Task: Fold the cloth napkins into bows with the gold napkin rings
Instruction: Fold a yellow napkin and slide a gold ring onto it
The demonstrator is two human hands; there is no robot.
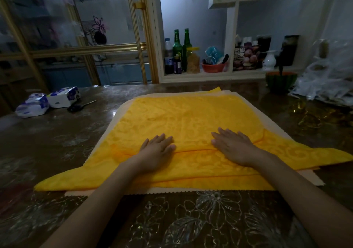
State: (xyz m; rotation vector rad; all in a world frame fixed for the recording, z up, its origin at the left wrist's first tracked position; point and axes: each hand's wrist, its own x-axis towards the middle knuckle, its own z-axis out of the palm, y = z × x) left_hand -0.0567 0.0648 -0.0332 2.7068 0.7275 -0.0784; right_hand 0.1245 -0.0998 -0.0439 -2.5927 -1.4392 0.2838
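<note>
A yellow patterned cloth napkin lies spread on the table on top of a cream cloth with a zigzag edge. Its near part is folded over, so a fold edge runs across between my hands and two yellow corners stick out to the left and right. My left hand lies flat, fingers straight, pressing on the napkin at the fold. My right hand lies flat in the same way a little to the right. Gold rings lie on the table at the right, dim and hard to make out.
Two tissue packs and dark scissors lie at the table's far left. A green ribbed bowl and clear plastic bags sit at the far right. A shelf with bottles stands behind the table.
</note>
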